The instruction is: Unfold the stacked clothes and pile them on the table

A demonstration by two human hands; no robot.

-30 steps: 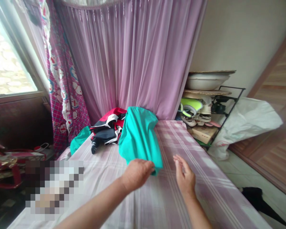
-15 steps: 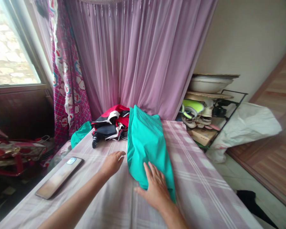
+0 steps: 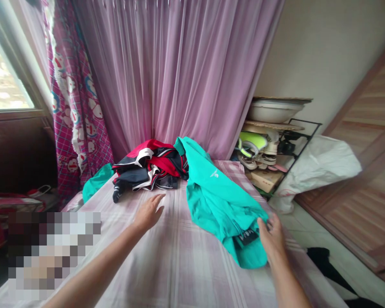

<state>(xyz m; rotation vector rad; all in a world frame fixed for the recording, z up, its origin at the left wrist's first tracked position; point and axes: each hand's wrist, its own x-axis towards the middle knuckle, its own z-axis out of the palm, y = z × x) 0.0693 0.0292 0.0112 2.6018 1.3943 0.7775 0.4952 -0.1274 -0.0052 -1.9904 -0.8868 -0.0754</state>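
Observation:
A teal shirt (image 3: 211, 188) lies slantwise across the checked sheet (image 3: 154, 256), showing a small white logo and a dark label at its near end. My right hand (image 3: 272, 233) grips this near end between thumb and fingers, by the right edge of the sheet. My left hand (image 3: 149, 211) holds nothing; its fingers are stretched out and thumb apart, over the sheet left of the shirt. Beyond it sits a heap of red, black and white clothes (image 3: 150, 164). A dark sock (image 3: 117, 190) pokes out at the heap's left side.
Another teal cloth (image 3: 98, 182) hangs at the far left edge. A pixelated patch covers the left near corner. Purple curtains (image 3: 167, 77) close off the back. To the right stand a shoe rack (image 3: 269, 160) with a basin (image 3: 272, 110) on top, and a white sack (image 3: 321, 167).
My right hand has moved right, pulling the near end of the teal shirt with it and baring the label and logo. More of the heap shows. My left hand remains open.

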